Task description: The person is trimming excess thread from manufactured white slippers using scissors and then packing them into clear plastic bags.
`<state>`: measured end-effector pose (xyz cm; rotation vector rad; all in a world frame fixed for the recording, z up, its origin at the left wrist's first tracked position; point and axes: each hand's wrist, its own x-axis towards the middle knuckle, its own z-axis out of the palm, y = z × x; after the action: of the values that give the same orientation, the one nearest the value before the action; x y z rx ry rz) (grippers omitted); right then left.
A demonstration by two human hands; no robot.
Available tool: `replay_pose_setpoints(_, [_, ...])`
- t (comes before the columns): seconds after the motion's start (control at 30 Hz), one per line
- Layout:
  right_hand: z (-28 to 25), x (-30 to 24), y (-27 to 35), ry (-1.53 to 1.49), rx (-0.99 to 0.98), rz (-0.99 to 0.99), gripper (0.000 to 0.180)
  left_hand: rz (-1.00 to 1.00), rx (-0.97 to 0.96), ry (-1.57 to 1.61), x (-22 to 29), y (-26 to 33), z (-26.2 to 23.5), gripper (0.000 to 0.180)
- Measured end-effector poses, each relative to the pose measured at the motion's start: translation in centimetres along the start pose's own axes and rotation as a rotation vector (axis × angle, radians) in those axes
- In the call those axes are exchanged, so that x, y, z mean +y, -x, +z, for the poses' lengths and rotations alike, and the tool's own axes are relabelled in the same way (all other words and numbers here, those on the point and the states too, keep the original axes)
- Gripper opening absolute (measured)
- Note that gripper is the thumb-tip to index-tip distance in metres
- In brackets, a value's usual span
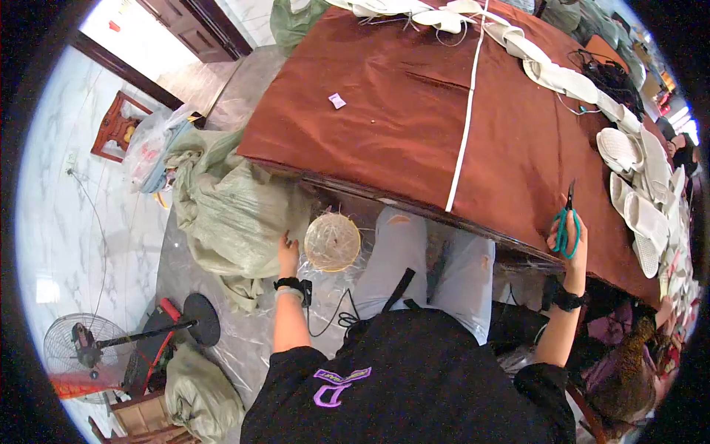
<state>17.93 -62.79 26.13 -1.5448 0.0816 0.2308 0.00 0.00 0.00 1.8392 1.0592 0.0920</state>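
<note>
My right hand (577,240) rests over the front edge of the cloth-covered table, closed around the teal handles of a pair of scissors (564,231). Their dark blades point away from me. Down at my left, my left hand (288,255) reaches beside a large pale green woven sack (240,207); its fingers look apart and nothing shows in them. Just right of that hand stands a round basket (333,243) with a yellow rim and thin pale strands inside. White slipper-like pieces (562,80) line the table's far and right sides, some trailing threads.
A brown cloth (370,81) covers the table, crossed by a white strip (467,126). A small purple packet (337,101) lies on it. At lower left stand a fan (85,344) and another sack (200,396). Another person (621,370) is at right. A doorway opens at upper left.
</note>
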Motion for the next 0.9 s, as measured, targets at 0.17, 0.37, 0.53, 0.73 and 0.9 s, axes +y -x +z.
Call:
replay_pose_setpoints(0.17, [1.5, 1.2, 0.9, 0.012, 0.251, -0.166, 0.045, 0.473, 0.241, 0.148, 9.6, 1.6, -0.9, 0.038])
replay_pose_setpoints(0.37, [0.9, 2.8, -0.7, -0.106, 0.333, -0.214, 0.035, 0.907, 0.227, 0.520, 30.2, 2.7, 0.7, 0.028])
replay_pose_setpoints(0.53, [1.4, 2.4, 0.5, -0.069, 0.350, -0.343, 0.029, 0.651, -0.481, 0.545, 45.1, 1.0, 8.0, 0.044])
replay_pose_setpoints(0.73, [1.4, 3.5, 0.0, -0.061, 0.454, -0.476, 0.026, 0.301, -0.818, 0.683, 54.6, -7.0, 22.3, 0.055])
replay_pose_setpoints(0.9, [1.9, 2.5, 0.0, -0.067, 0.426, -0.400, 0.025, 0.304, -0.760, 0.967, 57.6, -13.1, 31.2, 0.047])
